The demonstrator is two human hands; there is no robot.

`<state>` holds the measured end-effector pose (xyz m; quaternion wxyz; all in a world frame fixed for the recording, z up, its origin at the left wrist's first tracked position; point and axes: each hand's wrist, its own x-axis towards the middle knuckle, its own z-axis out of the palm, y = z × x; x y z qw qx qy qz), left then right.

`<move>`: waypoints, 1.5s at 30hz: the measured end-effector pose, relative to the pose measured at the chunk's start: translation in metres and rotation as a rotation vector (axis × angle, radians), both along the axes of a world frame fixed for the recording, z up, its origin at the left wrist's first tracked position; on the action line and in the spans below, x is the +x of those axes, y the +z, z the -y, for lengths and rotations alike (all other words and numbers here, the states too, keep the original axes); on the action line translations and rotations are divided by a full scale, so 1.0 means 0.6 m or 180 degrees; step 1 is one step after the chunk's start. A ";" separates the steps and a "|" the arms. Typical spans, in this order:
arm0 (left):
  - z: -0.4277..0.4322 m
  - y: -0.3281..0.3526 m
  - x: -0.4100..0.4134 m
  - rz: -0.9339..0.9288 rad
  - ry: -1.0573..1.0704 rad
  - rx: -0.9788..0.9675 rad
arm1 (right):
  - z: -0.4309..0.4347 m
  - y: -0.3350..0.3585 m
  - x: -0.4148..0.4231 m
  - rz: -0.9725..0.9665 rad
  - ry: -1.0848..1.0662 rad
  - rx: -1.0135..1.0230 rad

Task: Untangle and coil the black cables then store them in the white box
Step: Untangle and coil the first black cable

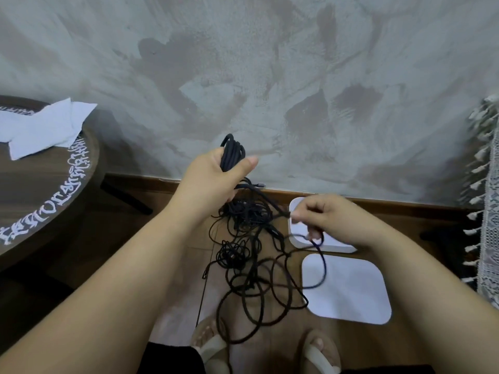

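My left hand is raised in front of the wall and grips a bundle of coiled black cable, whose loops stick out above my fist. From it a tangle of black cables hangs down to the wooden floor between my feet. My right hand pinches one strand of this tangle between thumb and fingers, right over the white box. The box sits on the floor by the wall and is mostly hidden behind that hand. Its white lid lies flat just in front of it.
A round dark wooden table with white lettering and white tissue stands at left. A lace cloth with tassels hangs at the right edge. My sandalled feet are at the bottom, and a grey plaster wall is ahead.
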<state>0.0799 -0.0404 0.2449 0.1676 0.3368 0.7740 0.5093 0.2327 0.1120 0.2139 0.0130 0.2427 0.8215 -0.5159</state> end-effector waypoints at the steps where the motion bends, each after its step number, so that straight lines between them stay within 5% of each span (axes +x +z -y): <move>1: 0.003 0.001 0.000 -0.0221 -0.0100 -0.0206 | -0.001 0.003 -0.002 -0.0131 -0.0318 -0.0377; 6: 0.007 -0.008 0.011 -0.0546 -0.1119 -0.1263 | -0.016 0.007 -0.017 -0.0877 -0.1854 -0.2063; 12: 0.003 -0.036 0.000 -0.0497 -0.1056 -0.2097 | -0.011 0.011 -0.014 -0.1138 -0.2200 -0.2600; 17: -0.005 -0.062 0.000 0.0212 -0.0673 -0.2227 | -0.002 0.015 -0.015 -0.1139 -0.1996 -0.2352; 23: -0.037 -0.091 0.022 -0.0256 -0.0479 -0.2111 | 0.035 0.010 -0.025 -0.0741 -0.1526 -0.1493; 35: -0.016 -0.074 -0.007 -0.0637 -0.0602 -0.2893 | -0.032 -0.040 -0.017 -0.1036 -0.2836 -0.2482; 40: 0.008 -0.041 -0.026 -0.0672 -0.0277 -0.2622 | -0.059 -0.058 -0.008 -0.0922 -0.3116 -0.2384; 45: 0.012 -0.023 -0.029 -0.0697 0.0281 -0.1828 | -0.067 -0.071 0.001 -0.0504 -0.2691 -0.1678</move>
